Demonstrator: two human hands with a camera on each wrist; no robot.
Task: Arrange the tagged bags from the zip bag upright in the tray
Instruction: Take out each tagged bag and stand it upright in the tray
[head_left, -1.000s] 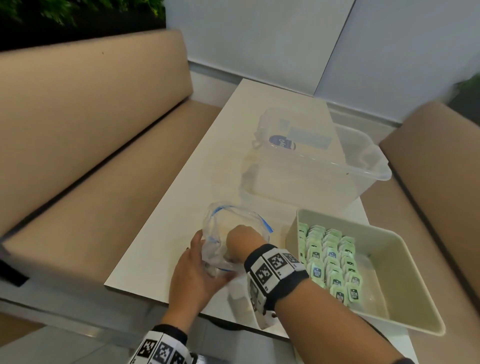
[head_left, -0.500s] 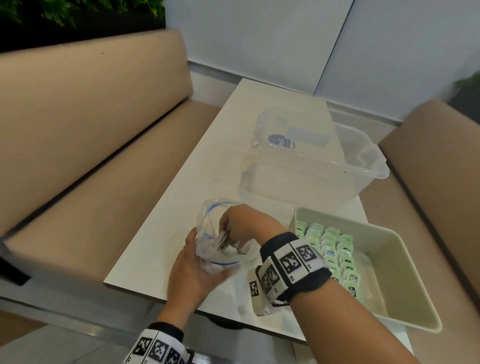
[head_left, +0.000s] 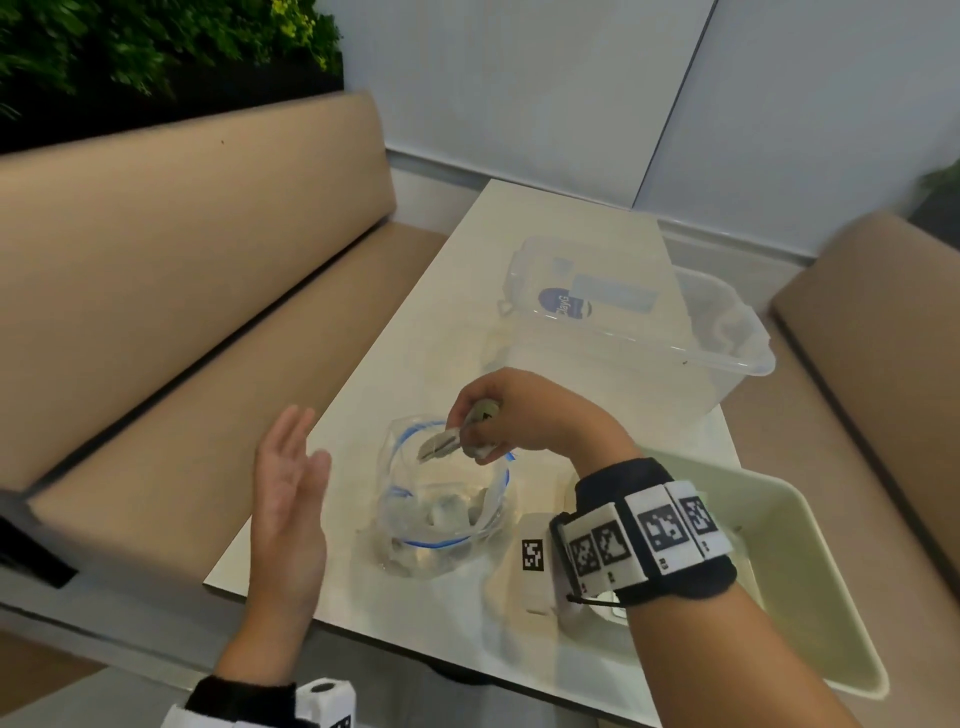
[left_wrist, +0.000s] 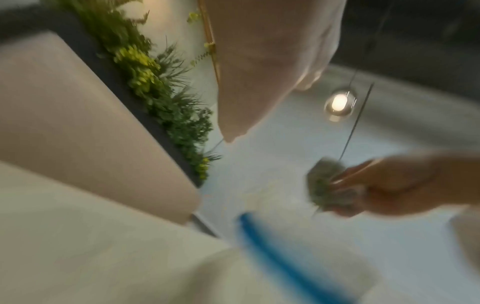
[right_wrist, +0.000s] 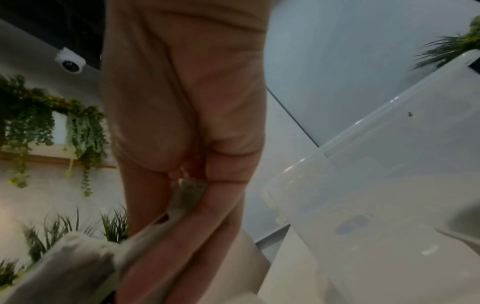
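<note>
The clear zip bag (head_left: 441, 514) with a blue seal stands open on the table near its front edge, with a few tagged bags left inside. My right hand (head_left: 498, 415) hovers just above its mouth and grips a small bunch of pale tagged bags (head_left: 441, 441), also seen as tagged bags (left_wrist: 330, 185) and tagged bags (right_wrist: 182, 201) in the wrist views. My left hand (head_left: 291, 483) is open, fingers straight, to the left of the zip bag and apart from it. The pale green tray (head_left: 810, 561) lies at the right; my right forearm hides most of its contents.
A large clear plastic tub (head_left: 639, 338) stands behind the zip bag, mid-table. Beige benches (head_left: 156, 312) flank the white table (head_left: 405, 338) on both sides. A plant wall sits at the upper left. A white tagged block (head_left: 532, 556) hangs under my right wrist.
My right hand has come up out of the zip bag holding tagged bags. My left hand has let go of the zip bag and drawn away to the left, opening flat.
</note>
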